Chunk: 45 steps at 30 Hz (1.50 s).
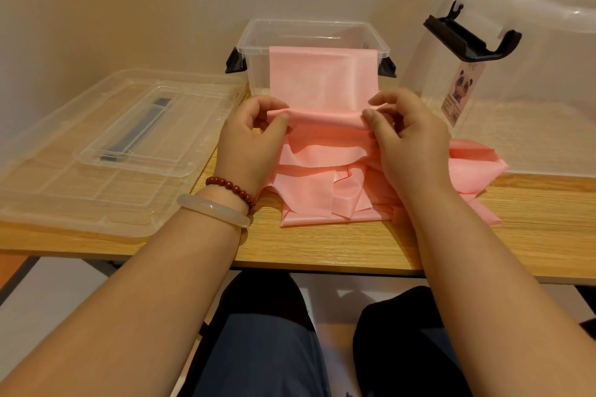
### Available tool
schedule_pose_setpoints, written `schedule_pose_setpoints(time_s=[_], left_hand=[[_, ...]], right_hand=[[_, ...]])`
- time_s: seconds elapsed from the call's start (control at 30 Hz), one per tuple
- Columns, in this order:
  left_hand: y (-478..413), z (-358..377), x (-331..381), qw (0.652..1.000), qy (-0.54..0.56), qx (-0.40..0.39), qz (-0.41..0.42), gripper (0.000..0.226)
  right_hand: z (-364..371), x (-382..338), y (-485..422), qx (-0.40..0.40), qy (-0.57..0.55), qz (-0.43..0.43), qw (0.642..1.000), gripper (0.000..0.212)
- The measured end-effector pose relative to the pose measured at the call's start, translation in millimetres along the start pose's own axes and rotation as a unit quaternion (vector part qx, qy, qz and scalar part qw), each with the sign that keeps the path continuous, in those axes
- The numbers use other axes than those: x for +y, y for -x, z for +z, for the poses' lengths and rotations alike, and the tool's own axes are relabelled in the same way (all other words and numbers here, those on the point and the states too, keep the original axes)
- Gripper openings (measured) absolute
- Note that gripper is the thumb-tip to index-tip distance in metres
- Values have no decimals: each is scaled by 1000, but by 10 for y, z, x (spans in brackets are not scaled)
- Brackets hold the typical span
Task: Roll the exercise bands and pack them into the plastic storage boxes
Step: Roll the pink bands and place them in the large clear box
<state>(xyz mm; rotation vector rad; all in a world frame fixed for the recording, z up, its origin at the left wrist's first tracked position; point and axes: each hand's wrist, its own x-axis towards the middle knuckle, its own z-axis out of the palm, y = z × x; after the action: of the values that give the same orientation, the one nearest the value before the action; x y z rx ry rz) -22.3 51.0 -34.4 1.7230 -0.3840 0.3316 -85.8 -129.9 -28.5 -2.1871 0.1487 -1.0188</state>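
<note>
The person sits at the table (322,245) and holds a pink band (322,80) with both hands. The top end of the band hangs over the front rim of the open box (251,42). From there it comes down the front wall to a thin roll (325,119), just in front of the box. The left hand (248,142) pinches the left end of the roll, with thumb and fingers (277,119) closed together on it. The right hand (409,142) pinches the right end in the same way. Below the hands more pink material lies in a loose heap (322,193) on the table and spreads out to the right. I cannot tell if it is the same band or other ones. The lid (96,155) lies flat at the left, and a big box (532,90) with a black clip is at the right.

The band looks thin, light and very soft, like a rubber sheet with a little shine. I think it will stretch if pulled, and the roll will open by itself if one hand lets go. So it is better to take it at both ends of the roll, with equal pressure, and to turn both sides together; otherwise the roll probably becomes a cone. The end on the rim may slip off, because nothing holds it there
</note>
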Motion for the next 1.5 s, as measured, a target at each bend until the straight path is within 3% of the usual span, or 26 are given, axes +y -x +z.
schedule_pose_setpoints(time_s=[0.33,0.7,0.83,0.93,1.3,1.5], left_hand=[[21,-1,18,999,0,26,23,11],[28,7,39,999,40,13,25,12],[16,-13,5,1000,20,-4,17,17],[15,-19,11,1000,3,4,26,18],[9,4,-24,999,21,6,32,16],[24,-6,15,998,47,15,38,15]], right_hand=[[10,18,50,11,-25,-24,999,16],[17,-52,36,9,-127,38,991,18],[17,-25,26,3,-123,50,991,11],[8,-3,33,-17,-116,50,992,21],[17,12,21,35,-74,9,997,3],[13,-16,38,27,-110,37,993,17]])
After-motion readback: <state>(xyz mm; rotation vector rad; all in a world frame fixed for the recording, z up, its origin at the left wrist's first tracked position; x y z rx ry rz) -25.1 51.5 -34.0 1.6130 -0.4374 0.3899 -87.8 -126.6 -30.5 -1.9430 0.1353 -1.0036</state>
